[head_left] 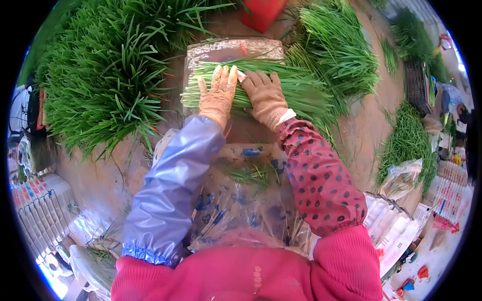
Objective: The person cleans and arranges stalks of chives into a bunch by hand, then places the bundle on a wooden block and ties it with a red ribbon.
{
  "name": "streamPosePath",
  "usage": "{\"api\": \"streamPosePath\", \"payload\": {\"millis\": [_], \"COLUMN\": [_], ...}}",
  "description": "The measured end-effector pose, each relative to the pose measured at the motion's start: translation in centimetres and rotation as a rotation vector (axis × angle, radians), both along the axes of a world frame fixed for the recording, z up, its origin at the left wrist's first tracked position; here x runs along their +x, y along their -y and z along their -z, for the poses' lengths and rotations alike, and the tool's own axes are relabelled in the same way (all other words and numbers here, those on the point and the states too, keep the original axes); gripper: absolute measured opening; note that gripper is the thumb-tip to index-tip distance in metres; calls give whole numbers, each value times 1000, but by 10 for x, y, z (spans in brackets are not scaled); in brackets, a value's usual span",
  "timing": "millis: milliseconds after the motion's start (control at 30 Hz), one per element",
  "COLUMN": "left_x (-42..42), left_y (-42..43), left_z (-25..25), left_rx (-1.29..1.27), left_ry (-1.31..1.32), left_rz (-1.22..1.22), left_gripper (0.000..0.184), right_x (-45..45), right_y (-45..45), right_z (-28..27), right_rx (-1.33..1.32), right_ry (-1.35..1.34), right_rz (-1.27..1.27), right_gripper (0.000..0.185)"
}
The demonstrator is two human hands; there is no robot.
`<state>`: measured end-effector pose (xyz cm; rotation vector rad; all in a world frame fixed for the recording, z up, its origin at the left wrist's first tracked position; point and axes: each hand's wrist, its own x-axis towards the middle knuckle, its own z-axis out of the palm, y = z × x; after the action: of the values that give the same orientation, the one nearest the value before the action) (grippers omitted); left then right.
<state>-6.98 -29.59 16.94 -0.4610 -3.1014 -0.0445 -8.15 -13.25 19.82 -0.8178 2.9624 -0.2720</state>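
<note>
A loose bunch of long green chives [298,85] lies sideways across a low, pale-rimmed board [201,48], its pale stem ends to the left and its leaves to the right. My left hand [217,95], in a tan glove, rests flat on the stems with fingers spread. Beside it, my right hand [264,96] lies over the middle of the bunch in a brown knit glove, fingers stretched forward. Both palms hide part of the stems beneath them.
A big heap of chives [110,75] stands at left, with another pile [341,47] at upper right. A red object [263,14] sits behind the board. Clear plastic [241,205] covers my lap. More greens [409,143] and white stacked crates [42,205] flank me.
</note>
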Motion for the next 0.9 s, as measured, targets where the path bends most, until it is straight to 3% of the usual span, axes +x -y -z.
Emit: {"api": "streamPosePath", "payload": {"millis": [67,133,200,333,433,500,633,733,767,833,900], "left_x": [-6,-9,-7,-3,-2,-3,-3,-13,-15,-15,-16], "left_y": [1,0,-2,-7,-7,-6,-9,-9,-11,-14,-13], "left_z": [20,22,23,30,28,32,38,36,36,38,28], "left_rx": [22,3,-59,-200,-160,-125,-228,-170,-102,-142,-210], "left_ry": [16,62,64,-2,35,-42,-181,-161,-134,-222,-173], "left_rz": [-22,-36,-42,-54,-38,-39,-115,-159,-173,-163,-95], "left_gripper": [75,64,64,66,64,64,66,67,67,69,69], "right_x": [-2,-17,-35,-88,-118,-116,-107,-101,-96,-83,-76], "right_y": [0,-1,0,34,51,54,50,44,39,23,20], "right_z": [-11,-49,-65,-74,-28,-29,-26,-27,-17,8,13], "right_rx": [29,-15,-63,-19,173,68,241,446,452,118,122], "right_ry": [96,399,382,321,296,394,515,398,402,261,344], "right_rz": [-14,-27,51,195,-6,42,142,-201,-200,-176,-95], "right_gripper": [86,84,57,35,34,37,36,33,33,27,30]}}
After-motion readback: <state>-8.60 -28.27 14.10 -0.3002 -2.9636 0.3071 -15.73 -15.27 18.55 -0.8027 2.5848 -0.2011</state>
